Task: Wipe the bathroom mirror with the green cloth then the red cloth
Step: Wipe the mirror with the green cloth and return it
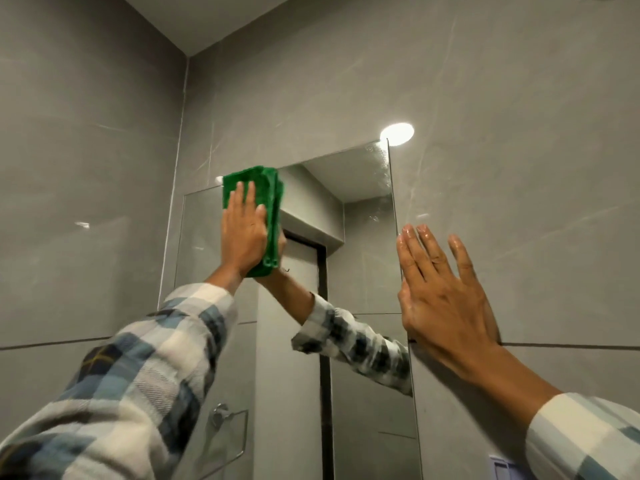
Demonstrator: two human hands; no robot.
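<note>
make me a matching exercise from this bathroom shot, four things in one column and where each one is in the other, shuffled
Things
1. green cloth
2. left hand
3. right hand
4. glass shelf

Places
A. flat on the grey wall tile, beside the mirror's right edge
B. low on the wall, below the mirror's left part
C. pressed against the mirror's top left part
D. spread over the cloth, pushing it onto the glass

Pairs: 1-C, 2-D, 3-A, 4-B
</note>
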